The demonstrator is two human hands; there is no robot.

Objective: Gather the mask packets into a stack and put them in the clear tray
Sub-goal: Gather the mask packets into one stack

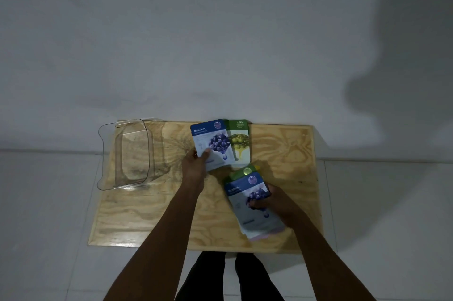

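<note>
My left hand (195, 164) grips the lower left corner of a blue blueberry mask packet (213, 143), which overlaps a green olive packet (240, 141) at the far middle of the wooden board (282, 153). My right hand (274, 200) holds a stack of packets (252, 205) with another blueberry packet on top and green and yellow edges showing behind it. The clear tray (127, 153) stands empty at the board's far left corner, overhanging the edge.
The board lies on a pale tiled floor next to a grey wall. My legs in dark trousers (228, 276) show below the board's near edge.
</note>
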